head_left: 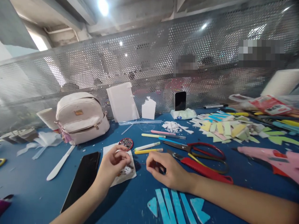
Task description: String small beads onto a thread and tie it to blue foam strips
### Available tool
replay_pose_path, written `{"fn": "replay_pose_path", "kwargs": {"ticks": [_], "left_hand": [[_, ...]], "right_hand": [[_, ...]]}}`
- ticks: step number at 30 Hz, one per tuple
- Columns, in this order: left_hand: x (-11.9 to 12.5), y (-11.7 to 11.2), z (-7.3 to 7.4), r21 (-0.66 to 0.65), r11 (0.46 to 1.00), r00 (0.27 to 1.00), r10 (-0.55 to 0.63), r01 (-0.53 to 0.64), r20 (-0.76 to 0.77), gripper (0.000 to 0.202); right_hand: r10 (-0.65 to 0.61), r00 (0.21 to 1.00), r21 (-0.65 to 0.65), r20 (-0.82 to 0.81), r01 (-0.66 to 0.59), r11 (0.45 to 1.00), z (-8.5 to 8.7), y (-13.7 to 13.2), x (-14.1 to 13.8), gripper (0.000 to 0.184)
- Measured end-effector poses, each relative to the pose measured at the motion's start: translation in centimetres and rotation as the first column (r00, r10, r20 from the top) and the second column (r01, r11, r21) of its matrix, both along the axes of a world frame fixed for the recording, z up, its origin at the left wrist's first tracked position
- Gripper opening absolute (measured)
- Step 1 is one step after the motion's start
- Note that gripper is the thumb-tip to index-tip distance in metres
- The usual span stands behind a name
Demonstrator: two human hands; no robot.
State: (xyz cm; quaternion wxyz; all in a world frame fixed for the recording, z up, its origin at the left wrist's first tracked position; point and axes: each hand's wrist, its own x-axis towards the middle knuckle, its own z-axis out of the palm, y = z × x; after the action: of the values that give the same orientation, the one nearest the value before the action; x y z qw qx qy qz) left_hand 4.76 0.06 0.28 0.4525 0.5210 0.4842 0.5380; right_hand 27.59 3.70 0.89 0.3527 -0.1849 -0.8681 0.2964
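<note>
Showing a loose, half-open curl, the left hand (112,163) was nearer the round, red-rimmed bead dish (126,142) — just beyond; the right hand (168,170), likewise curled, lay farther right. Whether either held anything was unclear.

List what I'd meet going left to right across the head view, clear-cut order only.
Purple item at the left edge → white knife-shaped tool → left hand → right hand → pink glue gun.
</note>
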Motion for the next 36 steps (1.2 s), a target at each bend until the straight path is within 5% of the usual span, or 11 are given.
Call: {"fn": "replay_pose_path", "kwargs": {"ticks": [8,36], "left_hand": [[2.0,-3.0,-0.7,-0.025,0.995,0.989,0.096,-0.094,0.111,0.028],[0.7,-2.7,-1.6,-0.081,0.995,0.993,-0.043,0.052,0.113,0.026]], "right_hand": [[0.055,0.998,0.122,-0.014,-0.053,0.991,-0.1,-0.1,0.0,0.011],[0.003,1.0,0.125,0.024,-0.006,0.992,-0.7,0.1,-0.2,0.011]]}}
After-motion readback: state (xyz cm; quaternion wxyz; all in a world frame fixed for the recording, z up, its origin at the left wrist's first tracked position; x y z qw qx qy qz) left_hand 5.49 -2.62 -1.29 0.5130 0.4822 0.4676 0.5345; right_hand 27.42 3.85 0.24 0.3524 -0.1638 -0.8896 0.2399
